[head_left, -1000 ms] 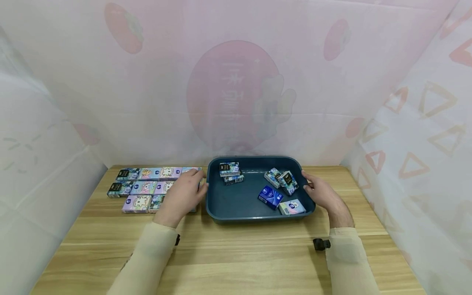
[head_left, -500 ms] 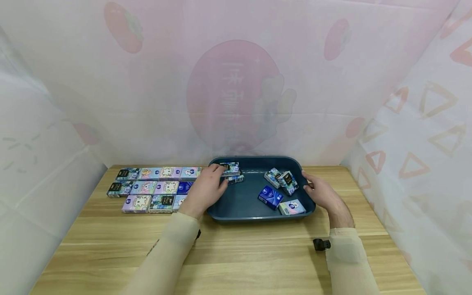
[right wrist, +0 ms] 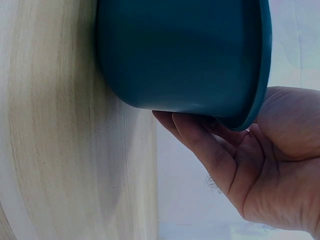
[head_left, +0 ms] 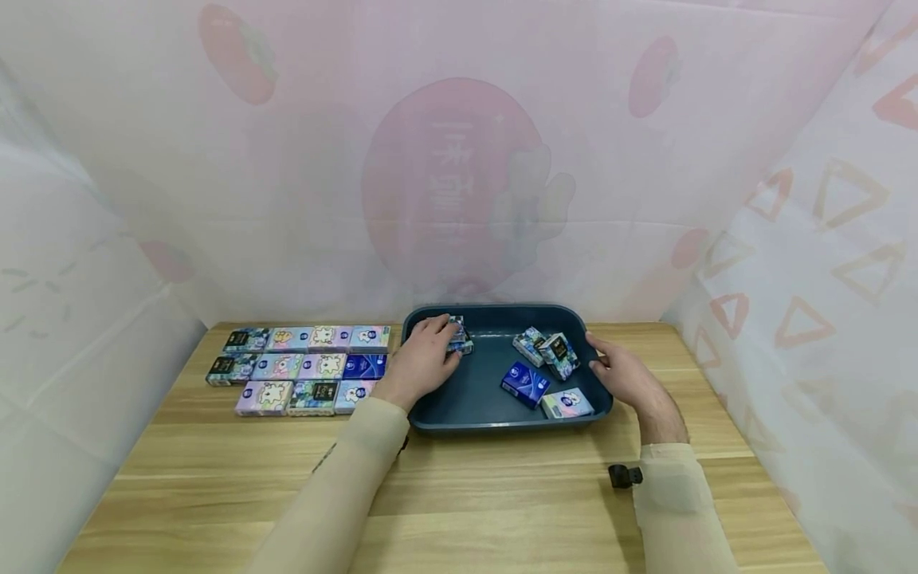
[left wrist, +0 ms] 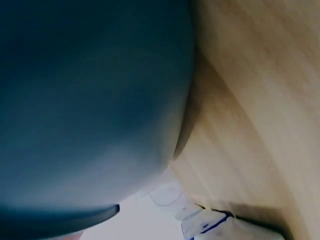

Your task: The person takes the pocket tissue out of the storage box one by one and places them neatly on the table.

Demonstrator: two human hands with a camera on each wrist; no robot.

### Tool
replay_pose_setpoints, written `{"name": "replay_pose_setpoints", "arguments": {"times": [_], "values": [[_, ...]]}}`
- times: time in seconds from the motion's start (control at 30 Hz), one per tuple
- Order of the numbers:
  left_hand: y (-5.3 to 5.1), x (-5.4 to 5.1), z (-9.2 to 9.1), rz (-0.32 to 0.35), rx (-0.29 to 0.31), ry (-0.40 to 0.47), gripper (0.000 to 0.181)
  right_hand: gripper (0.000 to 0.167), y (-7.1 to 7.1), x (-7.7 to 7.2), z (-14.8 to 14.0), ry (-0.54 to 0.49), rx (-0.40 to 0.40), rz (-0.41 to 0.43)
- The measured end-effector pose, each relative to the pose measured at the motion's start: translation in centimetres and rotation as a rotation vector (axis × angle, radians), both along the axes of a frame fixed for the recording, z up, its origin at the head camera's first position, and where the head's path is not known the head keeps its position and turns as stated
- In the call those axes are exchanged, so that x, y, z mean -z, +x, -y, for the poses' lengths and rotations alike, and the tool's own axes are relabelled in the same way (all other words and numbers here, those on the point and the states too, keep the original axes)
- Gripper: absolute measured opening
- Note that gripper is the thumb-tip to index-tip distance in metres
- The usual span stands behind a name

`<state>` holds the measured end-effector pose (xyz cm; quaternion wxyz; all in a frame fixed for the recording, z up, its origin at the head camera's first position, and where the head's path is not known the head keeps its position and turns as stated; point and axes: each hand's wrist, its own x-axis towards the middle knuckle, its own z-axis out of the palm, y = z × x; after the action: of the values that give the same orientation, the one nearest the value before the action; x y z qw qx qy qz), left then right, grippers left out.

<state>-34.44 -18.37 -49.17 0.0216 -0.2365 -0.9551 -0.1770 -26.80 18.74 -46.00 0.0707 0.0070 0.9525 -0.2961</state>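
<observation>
My left hand reaches over the left wall of a dark teal tray. Its fingers lie over a dark floral tissue pack at the tray's back left corner and hide most of it; the thumb is apart from the fingers. Another floral pack shows beneath. My right hand holds the tray's right side. In the right wrist view its thumb is at the rim and its fingers are against the outer wall. Only the tray wall, table and a few packs show in the left wrist view.
Inside the tray on the right lie a blue pack, a pastel pack and two floral packs. Left of the tray, several packs lie in three rows on the wooden table. A curtain stands behind.
My left hand has moved right, from the rows of packs beside the tray to over the floral packs inside it. The right hand has stayed at the tray's right side.
</observation>
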Motion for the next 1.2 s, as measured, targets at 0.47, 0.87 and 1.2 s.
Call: {"name": "replay_pose_setpoints", "arguments": {"times": [0.47, 0.87, 1.2], "values": [[-0.5, 0.3, -0.5, 0.023, 0.042, -0.133, 0.073, 0.063, -0.1, 0.1, -0.1, 0.000, -0.005, -0.005], [-0.8, 1.0, -0.5, -0.057, 0.062, -0.080, 0.058, 0.064, -0.2, 0.3, -0.2, -0.006, -0.007, -0.004], [-0.7, 1.2, -0.5, 0.048, 0.054, -0.100, 0.071, 0.063, -0.1, 0.3, -0.2, -0.004, -0.011, -0.008]]}}
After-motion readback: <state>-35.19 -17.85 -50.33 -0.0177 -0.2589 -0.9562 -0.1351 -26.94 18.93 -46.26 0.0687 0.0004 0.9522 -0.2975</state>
